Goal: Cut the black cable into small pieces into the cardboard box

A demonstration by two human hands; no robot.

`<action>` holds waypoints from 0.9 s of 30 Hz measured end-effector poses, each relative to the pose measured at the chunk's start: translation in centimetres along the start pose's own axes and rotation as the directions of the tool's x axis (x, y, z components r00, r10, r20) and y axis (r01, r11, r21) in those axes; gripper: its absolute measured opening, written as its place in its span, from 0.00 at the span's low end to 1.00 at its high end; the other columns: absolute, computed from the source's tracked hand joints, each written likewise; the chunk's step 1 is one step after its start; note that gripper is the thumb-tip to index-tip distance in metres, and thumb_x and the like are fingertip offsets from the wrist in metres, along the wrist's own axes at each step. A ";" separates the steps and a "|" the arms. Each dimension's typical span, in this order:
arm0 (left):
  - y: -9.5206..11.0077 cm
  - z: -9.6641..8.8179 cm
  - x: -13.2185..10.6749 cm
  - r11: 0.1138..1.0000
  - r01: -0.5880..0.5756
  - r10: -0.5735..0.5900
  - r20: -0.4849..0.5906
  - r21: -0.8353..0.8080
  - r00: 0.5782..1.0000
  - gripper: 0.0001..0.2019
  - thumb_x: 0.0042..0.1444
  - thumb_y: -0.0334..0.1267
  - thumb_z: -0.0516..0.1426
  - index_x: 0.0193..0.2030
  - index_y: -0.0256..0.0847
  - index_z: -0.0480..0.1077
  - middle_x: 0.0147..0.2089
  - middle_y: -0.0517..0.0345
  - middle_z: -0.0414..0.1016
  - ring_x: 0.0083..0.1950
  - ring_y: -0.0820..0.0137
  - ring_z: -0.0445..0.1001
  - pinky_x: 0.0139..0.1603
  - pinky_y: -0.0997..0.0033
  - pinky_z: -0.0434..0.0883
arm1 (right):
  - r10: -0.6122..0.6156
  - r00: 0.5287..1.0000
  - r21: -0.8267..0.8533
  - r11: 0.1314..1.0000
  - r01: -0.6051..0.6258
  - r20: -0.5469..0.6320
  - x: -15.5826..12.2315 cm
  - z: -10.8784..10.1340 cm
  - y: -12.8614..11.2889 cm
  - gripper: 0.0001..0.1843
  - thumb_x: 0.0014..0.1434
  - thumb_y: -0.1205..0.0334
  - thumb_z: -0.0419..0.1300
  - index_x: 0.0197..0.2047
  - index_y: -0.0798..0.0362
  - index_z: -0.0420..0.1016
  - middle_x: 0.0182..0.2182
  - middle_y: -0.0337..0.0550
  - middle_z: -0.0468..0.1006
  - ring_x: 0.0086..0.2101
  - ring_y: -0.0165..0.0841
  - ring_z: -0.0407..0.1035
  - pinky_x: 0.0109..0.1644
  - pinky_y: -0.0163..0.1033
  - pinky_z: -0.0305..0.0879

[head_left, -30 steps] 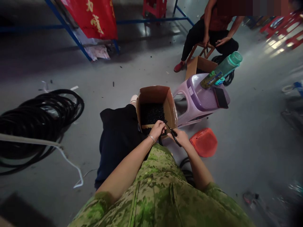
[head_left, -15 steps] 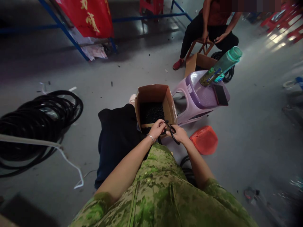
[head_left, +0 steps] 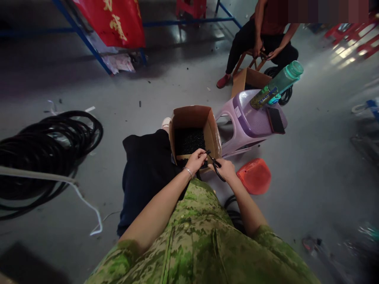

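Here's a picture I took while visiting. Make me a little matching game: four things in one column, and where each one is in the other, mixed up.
Things
1. green bottle
2. black hose coil
3. small black pieces
4. black cutting tool

Places
A. inside the cardboard box
B. on the floor, far left
C. lying on the purple stool
D. in the person's right hand

Pairs: 1-C, 2-B, 3-A, 4-D

Red banner (head_left: 118,23) carries yellow Chinese characters, cut off, perhaps "力"; the bottle (head_left: 275,86) label is too blurred.
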State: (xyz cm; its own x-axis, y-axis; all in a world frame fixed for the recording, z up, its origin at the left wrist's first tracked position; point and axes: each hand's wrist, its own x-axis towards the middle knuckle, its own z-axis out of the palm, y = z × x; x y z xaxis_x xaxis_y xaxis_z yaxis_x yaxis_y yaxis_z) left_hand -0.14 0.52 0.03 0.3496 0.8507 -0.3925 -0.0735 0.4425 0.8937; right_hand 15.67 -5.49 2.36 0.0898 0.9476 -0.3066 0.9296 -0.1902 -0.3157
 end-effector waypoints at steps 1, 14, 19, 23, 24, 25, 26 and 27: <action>0.0 0.0 0.0 1.000 0.004 -0.004 -0.005 -0.003 1.000 0.06 0.52 0.38 0.57 0.31 0.40 0.64 0.22 0.66 0.68 0.18 0.81 0.60 0.20 0.80 0.56 | 0.027 1.000 -0.032 0.999 -0.027 -0.008 -0.3 0.0 -0.1 0.25 0.58 0.37 0.55 0.30 0.50 0.77 0.27 0.44 0.79 0.30 0.34 0.71 0.30 0.34 0.50; -0.4 -0.1 0.1 0.985 0.147 -0.149 -0.019 -0.092 0.989 0.13 0.50 0.44 0.63 0.31 0.37 0.67 0.25 0.61 0.72 0.21 0.79 0.67 0.25 0.77 0.64 | 0.137 0.984 0.096 0.987 -0.127 -0.116 -0.6 2.2 -0.6 0.37 0.58 0.29 0.46 0.23 0.53 0.76 0.21 0.45 0.75 0.23 0.31 0.65 0.27 0.35 0.46; -0.4 -0.1 0.1 0.984 0.126 -0.138 -0.091 -0.126 0.986 0.12 0.52 0.45 0.61 0.35 0.38 0.67 0.20 0.68 0.64 0.17 0.80 0.60 0.19 0.79 0.58 | 0.128 0.983 0.109 0.988 -0.114 -0.131 0.0 2.0 -0.9 0.37 0.57 0.28 0.46 0.20 0.53 0.73 0.19 0.44 0.73 0.22 0.29 0.61 0.26 0.35 0.46; -0.6 -0.2 0.2 0.986 0.113 -0.133 -0.171 -0.123 0.976 0.12 0.53 0.46 0.59 0.36 0.38 0.68 0.17 0.71 0.58 0.15 0.80 0.54 0.17 0.79 0.53 | 0.135 0.983 0.165 0.980 -0.114 -0.123 -0.3 2.9 -1.5 0.37 0.57 0.29 0.48 0.19 0.54 0.71 0.18 0.43 0.73 0.22 0.29 0.62 0.26 0.33 0.48; -0.7 -0.3 0.2 0.987 0.116 -0.135 -0.184 -0.111 0.974 0.12 0.52 0.46 0.59 0.35 0.38 0.68 0.17 0.71 0.58 0.15 0.81 0.53 0.17 0.78 0.52 | 0.137 0.984 0.189 0.975 -0.114 -0.112 -0.4 3.2 -1.6 0.36 0.57 0.29 0.48 0.19 0.54 0.71 0.18 0.43 0.72 0.22 0.29 0.62 0.26 0.33 0.49; -0.8 -0.3 0.2 0.989 0.113 -0.129 -0.201 -0.091 0.971 0.11 0.52 0.45 0.59 0.34 0.38 0.69 0.17 0.71 0.58 0.15 0.80 0.53 0.18 0.78 0.53 | 0.140 0.985 0.213 0.970 -0.117 -0.098 -0.6 3.4 -1.7 0.36 0.57 0.30 0.48 0.18 0.54 0.71 0.17 0.43 0.72 0.22 0.29 0.63 0.26 0.32 0.50; -1.0 -0.4 0.3 0.993 0.098 -0.109 -0.220 -0.063 0.969 0.11 0.52 0.44 0.59 0.33 0.38 0.69 0.17 0.70 0.59 0.16 0.80 0.54 0.19 0.78 0.54 | 0.145 0.986 0.235 0.964 -0.121 -0.085 -0.7 3.6 -1.7 0.36 0.57 0.30 0.48 0.18 0.53 0.70 0.17 0.43 0.72 0.22 0.30 0.64 0.26 0.32 0.51; -1.1 -0.4 0.4 0.997 0.073 -0.078 -0.239 -0.028 0.968 0.10 0.51 0.44 0.59 0.32 0.38 0.70 0.17 0.69 0.60 0.18 0.79 0.56 0.20 0.78 0.55 | 0.148 0.986 0.257 0.958 -0.126 -0.070 -0.8 3.7 -1.7 0.35 0.57 0.30 0.48 0.18 0.53 0.70 0.16 0.42 0.72 0.22 0.30 0.64 0.26 0.32 0.52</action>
State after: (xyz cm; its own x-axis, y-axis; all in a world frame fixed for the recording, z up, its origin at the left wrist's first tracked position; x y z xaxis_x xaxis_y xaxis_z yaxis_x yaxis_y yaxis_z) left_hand -0.33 0.46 -1.16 0.1210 0.8566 -0.5015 -0.0739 0.5116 0.8560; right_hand 12.67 -6.88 -0.20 0.2514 0.9245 -0.2864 0.7879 -0.3673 -0.4943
